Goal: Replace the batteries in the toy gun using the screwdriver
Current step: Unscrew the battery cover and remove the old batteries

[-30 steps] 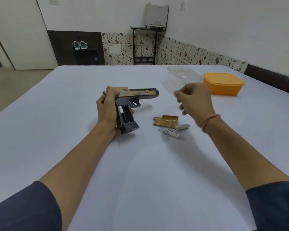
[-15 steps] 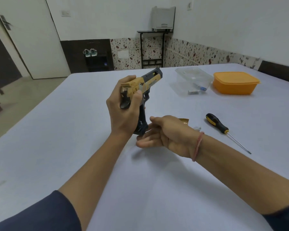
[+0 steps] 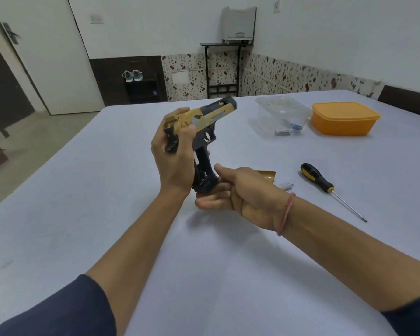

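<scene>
Centre of frame, lifted off the table (image 3: 204,275): toy gun (image 3: 204,117), muzzle tilted toward the upper right, grip pointing down, battery bay uncovered.

- Left hand (image 3: 174,163): wrapped round the rear of the gun, thumb across its near side.
- Right hand (image 3: 243,195): palm up, fingers nearly straight beneath the butt, thumb raised beside the grip; it grips nothing that shows.
- Cell (image 3: 196,161): pale sliver showing in the open bay.
- Gold cover (image 3: 268,176) and loose battery (image 3: 286,185): on the table just behind the right wrist.
- Screwdriver (image 3: 317,178): lying right of those, apart from them.
- Clear tub (image 3: 272,104) and orange box (image 3: 344,120): upper right, side by side; spare cells (image 3: 283,132) inside the tub.

Hazards, as judged: the cell may slip past the open palm and roll; a backward sweep of the right forearm could knock the cover or loose battery; spent and fresh cells could be mixed if dropped near each other. Cover screw not visible; location cannot be told.

Room: table edge runs diagonally at left of frame, far edge just behind the containers. Broad bare surface fills the lower half, ample for setting the gun down.
</scene>
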